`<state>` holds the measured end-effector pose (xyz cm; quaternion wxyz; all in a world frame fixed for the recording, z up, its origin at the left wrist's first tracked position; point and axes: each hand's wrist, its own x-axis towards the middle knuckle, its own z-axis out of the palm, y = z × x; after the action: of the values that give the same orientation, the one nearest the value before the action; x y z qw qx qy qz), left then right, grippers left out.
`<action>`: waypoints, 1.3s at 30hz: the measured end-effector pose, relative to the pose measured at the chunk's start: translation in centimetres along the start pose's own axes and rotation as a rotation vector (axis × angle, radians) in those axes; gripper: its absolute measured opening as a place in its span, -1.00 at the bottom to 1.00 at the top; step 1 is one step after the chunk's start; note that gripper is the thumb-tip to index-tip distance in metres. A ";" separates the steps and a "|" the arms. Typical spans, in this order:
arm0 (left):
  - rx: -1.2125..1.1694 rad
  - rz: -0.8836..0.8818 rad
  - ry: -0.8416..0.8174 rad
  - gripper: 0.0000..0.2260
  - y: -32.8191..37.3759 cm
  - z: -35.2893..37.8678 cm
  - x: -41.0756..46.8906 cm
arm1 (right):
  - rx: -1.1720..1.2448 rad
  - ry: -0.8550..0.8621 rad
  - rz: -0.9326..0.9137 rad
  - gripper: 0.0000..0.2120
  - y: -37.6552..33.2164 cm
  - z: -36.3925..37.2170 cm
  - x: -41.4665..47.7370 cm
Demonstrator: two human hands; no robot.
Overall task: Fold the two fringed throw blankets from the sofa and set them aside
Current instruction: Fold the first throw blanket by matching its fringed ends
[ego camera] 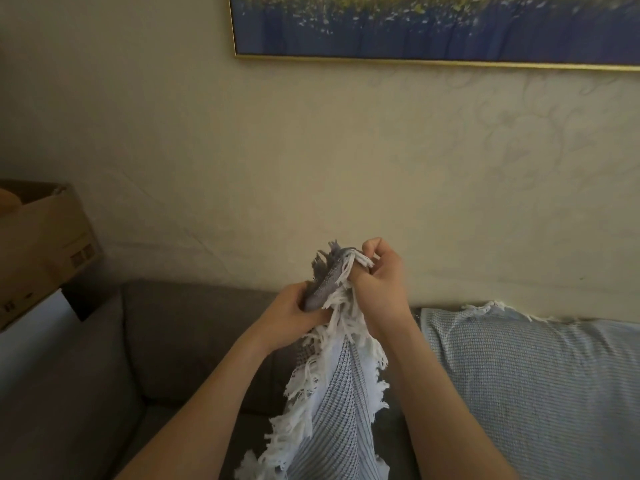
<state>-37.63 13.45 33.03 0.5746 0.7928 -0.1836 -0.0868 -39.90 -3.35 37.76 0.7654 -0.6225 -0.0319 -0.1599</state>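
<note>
The left hand (294, 308) and right hand (379, 277) both clutch bunched corners of one fringed blanket (341, 393), which hangs above the sofa (180, 341) seat. The second blanket (519, 375) drapes the sofa's right backrest. Tangled fringe could let a corner slip, skewing the fold.

A home living room: a grey sofa (180, 341) against a patterned wall (311, 161) under a gold-framed painting (433, 26).

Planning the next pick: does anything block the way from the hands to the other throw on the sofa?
Nothing visible lies on or before the second throw, draped over the sofa on the right. But the left hand and right hand both grip the first throw.
</note>
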 end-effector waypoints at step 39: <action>0.993 0.178 0.480 -0.64 -1.0 -4.0 -0.1 | -1.199 -0.172 -0.346 -0.79 2.0 -1.8 2.9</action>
<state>-36.18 17.27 33.40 0.1628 0.9473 -0.1326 0.2420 -36.81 -5.37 36.16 0.2409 -0.9400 -0.0985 -0.2208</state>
